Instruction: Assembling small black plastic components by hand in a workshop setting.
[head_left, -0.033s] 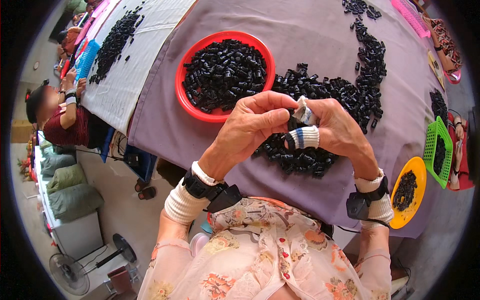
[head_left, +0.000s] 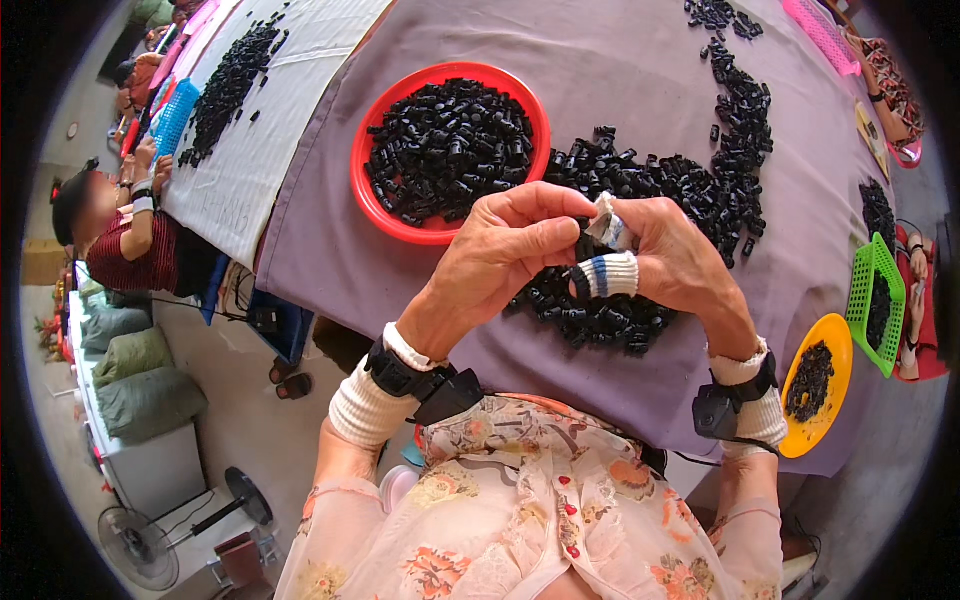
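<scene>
My two hands meet above a heap of small black cylindrical parts (head_left: 620,320) on the purple tablecloth (head_left: 610,60). My left hand (head_left: 490,245) pinches thumb to forefinger at the tips. Against it, my right hand (head_left: 685,250) is curled, its fingers closed. White cloth sleeves with blue stripes (head_left: 612,275) cover its thumb and one finger. Whatever lies between the fingertips is too small and hidden to name. Just beyond my left hand stands a red basin (head_left: 543,130) full of black parts (head_left: 450,145).
A yellow plate (head_left: 838,350) with dark bits and a green basket (head_left: 862,270) lie at the right. More black parts (head_left: 740,110) trail away at the far right. At left, a person (head_left: 135,235) works at a white-covered table (head_left: 240,180) beside a blue basket (head_left: 178,115).
</scene>
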